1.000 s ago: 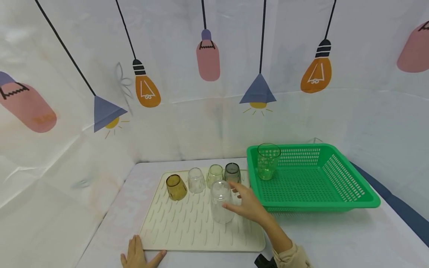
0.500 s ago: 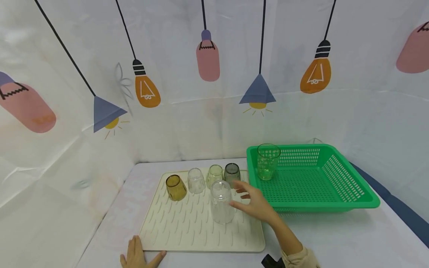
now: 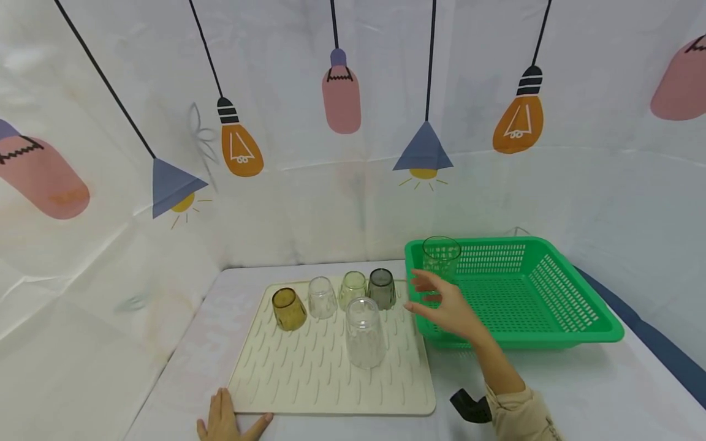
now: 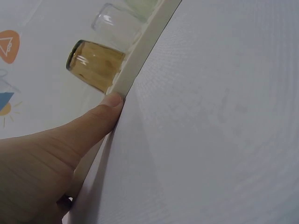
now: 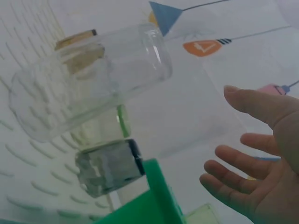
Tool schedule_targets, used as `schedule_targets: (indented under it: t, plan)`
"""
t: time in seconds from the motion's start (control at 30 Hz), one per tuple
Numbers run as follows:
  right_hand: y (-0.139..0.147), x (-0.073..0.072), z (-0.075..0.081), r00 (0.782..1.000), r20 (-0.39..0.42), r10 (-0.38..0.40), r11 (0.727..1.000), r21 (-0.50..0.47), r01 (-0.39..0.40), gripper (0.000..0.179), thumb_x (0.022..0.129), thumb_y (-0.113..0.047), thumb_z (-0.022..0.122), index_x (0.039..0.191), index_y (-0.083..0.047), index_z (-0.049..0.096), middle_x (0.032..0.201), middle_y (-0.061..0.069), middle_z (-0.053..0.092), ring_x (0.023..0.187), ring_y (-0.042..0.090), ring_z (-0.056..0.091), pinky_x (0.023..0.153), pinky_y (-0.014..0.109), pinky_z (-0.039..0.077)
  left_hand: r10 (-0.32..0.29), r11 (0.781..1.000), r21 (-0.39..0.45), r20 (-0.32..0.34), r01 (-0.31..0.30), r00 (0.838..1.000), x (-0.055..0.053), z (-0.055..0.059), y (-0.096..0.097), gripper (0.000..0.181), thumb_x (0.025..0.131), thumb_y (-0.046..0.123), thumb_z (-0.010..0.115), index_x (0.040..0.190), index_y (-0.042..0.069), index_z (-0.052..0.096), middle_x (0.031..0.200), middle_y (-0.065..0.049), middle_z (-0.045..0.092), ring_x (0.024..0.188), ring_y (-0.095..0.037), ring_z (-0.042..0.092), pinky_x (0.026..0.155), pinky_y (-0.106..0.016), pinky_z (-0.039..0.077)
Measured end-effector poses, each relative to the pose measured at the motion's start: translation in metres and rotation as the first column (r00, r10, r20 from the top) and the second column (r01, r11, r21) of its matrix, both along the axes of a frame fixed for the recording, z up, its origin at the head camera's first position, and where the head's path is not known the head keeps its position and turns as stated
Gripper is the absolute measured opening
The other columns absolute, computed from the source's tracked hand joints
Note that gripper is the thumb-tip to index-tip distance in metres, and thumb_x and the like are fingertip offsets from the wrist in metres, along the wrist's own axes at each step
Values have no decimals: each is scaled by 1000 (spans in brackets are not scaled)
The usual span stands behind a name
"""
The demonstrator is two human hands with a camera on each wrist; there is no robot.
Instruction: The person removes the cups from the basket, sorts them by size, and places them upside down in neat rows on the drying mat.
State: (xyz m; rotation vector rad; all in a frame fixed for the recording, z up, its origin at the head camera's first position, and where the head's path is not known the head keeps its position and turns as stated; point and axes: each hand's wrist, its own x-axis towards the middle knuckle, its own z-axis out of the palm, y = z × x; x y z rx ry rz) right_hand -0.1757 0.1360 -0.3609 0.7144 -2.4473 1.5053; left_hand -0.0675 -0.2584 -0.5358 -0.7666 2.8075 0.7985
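Observation:
My right hand (image 3: 441, 303) hovers open over the near left corner of the green basket (image 3: 557, 331), fingers spread toward an upright green glass (image 3: 441, 256) standing inside it; it holds nothing. A large clear glass (image 3: 364, 332) stands upside down on the cream ridged mat (image 3: 309, 380), and in the right wrist view the clear glass (image 5: 88, 84) lies beside my open right hand (image 5: 252, 154). My left hand (image 3: 227, 419) rests flat on the table, its thumb (image 4: 93, 121) against the mat's front left corner. Along the mat's far edge stand an amber glass (image 3: 289, 309), a small clear glass (image 3: 322, 297), a pale green glass (image 3: 352, 288) and a grey glass (image 3: 382, 288).
The mat and basket sit side by side on a white table (image 3: 551, 392). A white backdrop printed with lamps (image 3: 342, 92) closes in the back and left. A black wrist strap (image 3: 469, 405) shows by my right sleeve.
My right hand has let go of the large clear glass on the mat and moved right and up, over the basket's corner toward the green glass. My left hand has stayed put.

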Motion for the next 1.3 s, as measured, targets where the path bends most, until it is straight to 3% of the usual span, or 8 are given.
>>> schedule_targets:
  t: [0.17, 0.27, 0.4, 0.57, 0.73, 1.0, 1.1, 1.3]
  plan:
    - [24, -23, -1, 998, -48, -27, 999, 38, 29, 59, 80, -13, 66, 131, -4, 39, 113, 16, 55, 99, 32, 54, 79, 45, 48, -25, 999, -40, 11, 26, 1000, 2, -4, 0, 139, 44, 85, 47, 139, 1, -10, 140, -20, -25, 115, -43, -35, 70, -52, -37]
    - [30, -25, 13, 998, -45, -47, 997, 60, 50, 58, 81, -13, 65, 131, -3, 39, 114, 18, 54, 99, 32, 54, 81, 45, 47, -23, 1000, -8, 1, 23, 1000, 1, -1, 0, 140, 44, 85, 48, 139, -1, -10, 140, -22, -24, 116, -42, -34, 72, -52, -36]
    - [38, -33, 28, 998, -14, -56, 995, 85, 57, 58, 81, -11, 64, 131, 0, 37, 118, 23, 50, 103, 37, 50, 82, 49, 45, 26, 998, 63, -29, -24, 999, -2, 3, 1, 145, 40, 84, 52, 137, -2, -12, 141, -25, -19, 117, -43, -33, 76, -54, -35]
    - [55, -63, 19, 997, 14, -70, 988, 140, 68, 65, 82, -19, 64, 136, -5, 32, 127, 21, 45, 109, 38, 47, 85, 50, 43, 6, 996, 84, -40, -2, 999, -1, 2, -2, 146, 41, 84, 52, 137, -4, -13, 140, -26, -20, 116, -42, -34, 78, -54, -35]
    - [65, -78, 13, 992, 61, -111, 966, 243, 93, 74, 79, -32, 66, 138, -7, 28, 133, 21, 38, 116, 39, 40, 87, 52, 40, 11, 997, 78, -41, -7, 999, -2, 2, -1, 145, 42, 84, 52, 137, -3, -13, 140, -26, -20, 116, -42, -33, 78, -54, -34]
    - [70, -100, 0, 987, 88, -137, 899, 430, 86, 94, 70, -41, 72, 140, -4, 21, 141, 25, 22, 125, 45, 23, 91, 62, 30, 18, 996, 90, -43, -14, 999, -3, 5, 0, 145, 41, 83, 54, 138, -3, -10, 141, -27, -16, 116, -44, -32, 80, -56, -33]
    - [70, -107, -6, 989, 54, -138, 886, 453, 99, 97, 68, -39, 74, 140, -1, 21, 141, 27, 18, 126, 46, 18, 92, 64, 26, 10, 996, 93, -45, -6, 999, -3, 5, 0, 145, 41, 83, 54, 138, -4, -10, 141, -27, -16, 117, -44, -31, 81, -56, -32]
    - [65, -115, -10, 978, -51, -202, 876, 437, 204, 94, 67, -35, 76, 137, 2, 25, 139, 32, 15, 126, 49, 13, 92, 67, 21, -8, 995, 104, -44, 12, 999, -3, 7, -3, 144, 42, 83, 54, 137, -5, -11, 140, -27, -17, 118, -44, -30, 83, -57, -31]
